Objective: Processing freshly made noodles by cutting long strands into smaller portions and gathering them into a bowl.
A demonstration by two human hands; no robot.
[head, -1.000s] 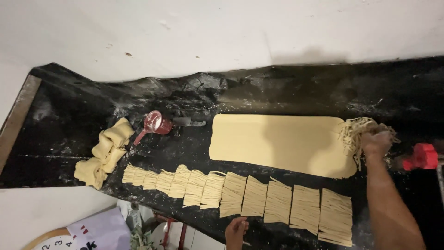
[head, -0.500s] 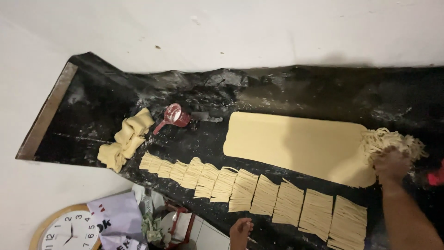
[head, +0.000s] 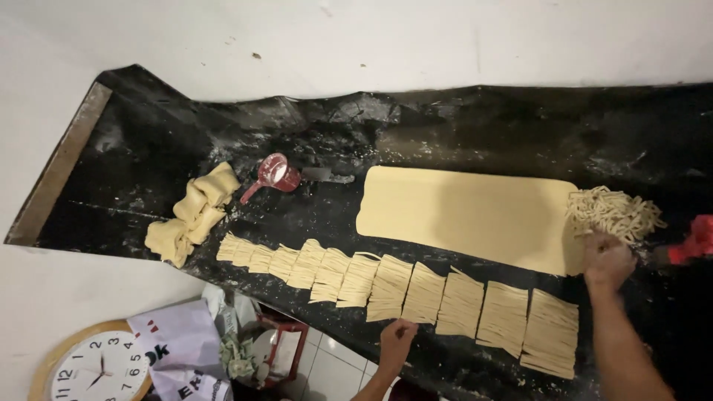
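A long flat sheet of pale dough (head: pixel 468 215) lies on the black, flour-dusted table (head: pixel 475 126). At its right end sits a loose pile of cut noodles (head: pixel 615 210). My right hand (head: pixel 607 260) is at the pile's near edge, fingers curled into the strands. A row of several folded noodle bundles (head: pixel 416 291) runs along the near side of the table. My left hand (head: pixel 397 340) rests at the table's near edge just below the middle bundles, holding nothing.
Lumps of folded dough (head: pixel 189 215) lie at the left, with a red scoop of flour (head: pixel 273 175) beside them. A red object (head: pixel 694 239) sits at the far right. Below the table are a wall clock (head: pixel 93 367), a bag (head: pixel 182 353) and a red stool (head: pixel 278 349).
My right hand has slid from on top of the noodle pile to its near side, and the pile now lies spread out. The left hand stays at the table edge.
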